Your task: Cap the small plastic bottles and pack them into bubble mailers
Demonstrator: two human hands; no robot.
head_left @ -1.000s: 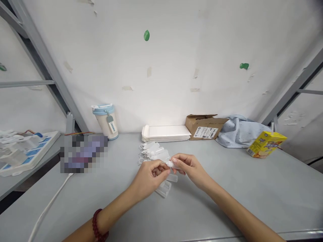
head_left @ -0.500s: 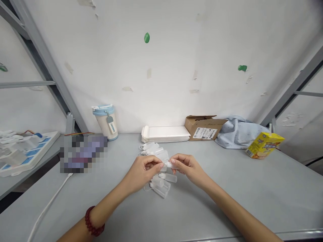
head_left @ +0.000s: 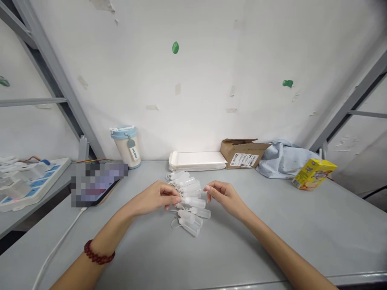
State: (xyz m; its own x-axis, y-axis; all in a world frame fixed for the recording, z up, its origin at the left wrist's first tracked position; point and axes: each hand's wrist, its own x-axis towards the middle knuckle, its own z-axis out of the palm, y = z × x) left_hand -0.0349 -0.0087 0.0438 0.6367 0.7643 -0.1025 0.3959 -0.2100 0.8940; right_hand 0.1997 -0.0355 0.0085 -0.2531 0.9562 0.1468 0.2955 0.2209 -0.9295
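Observation:
Several small translucent plastic bottles with white caps and thin loops lie in a loose column on the grey table [head_left: 242,249]. My left hand [head_left: 161,196] pinches the cap end of one small plastic bottle [head_left: 196,202], whose body points right across the others. Just right of the pile, my right hand [head_left: 225,196] hovers with fingers loosely bent, apart from the bottles and with nothing visible in it. Nearest me in the pile lies another bottle [head_left: 190,228], its loop to the left.
Along the wall stand a cream-and-blue tumbler [head_left: 127,149], a stack of white flat packs [head_left: 198,160], an open cardboard box [head_left: 242,157], a light blue cloth [head_left: 281,157] and a yellow carton [head_left: 313,175]. A partly blurred phone [head_left: 102,185] trails a white cable [head_left: 59,245] at left.
My hands have moved apart. The left has drawn leftward and down with the bottle's cap end, which both hands held together before; the right has let go.

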